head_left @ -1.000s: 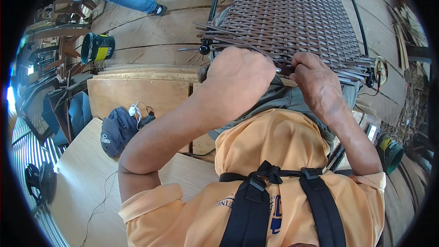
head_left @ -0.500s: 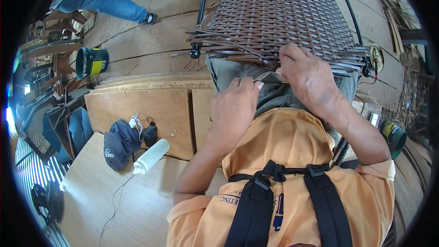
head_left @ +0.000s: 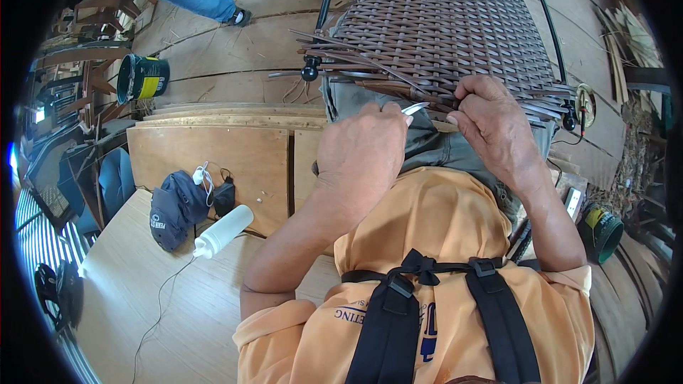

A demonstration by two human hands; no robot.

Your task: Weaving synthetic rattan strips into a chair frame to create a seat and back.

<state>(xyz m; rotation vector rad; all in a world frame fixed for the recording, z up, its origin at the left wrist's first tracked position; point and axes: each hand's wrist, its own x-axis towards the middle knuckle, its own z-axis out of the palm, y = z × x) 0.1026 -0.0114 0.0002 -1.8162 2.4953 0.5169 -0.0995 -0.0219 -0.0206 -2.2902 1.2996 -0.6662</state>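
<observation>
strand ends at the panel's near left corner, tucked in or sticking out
Sticking out: several strand ends jut left beyond the panel, one past the black knob.

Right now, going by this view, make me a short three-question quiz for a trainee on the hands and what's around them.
1. Which hand holds the slim pointed tool? A: left; B: right; C: neither.
2. Fill in: on the pale tabletop, near the dark cap, the bottle is ____ in colour.
3. True or false: the right hand rests on that tabletop.

Key: 1 A. 2 white. 3 false; it is at the near edge of the brown woven panel.
</observation>
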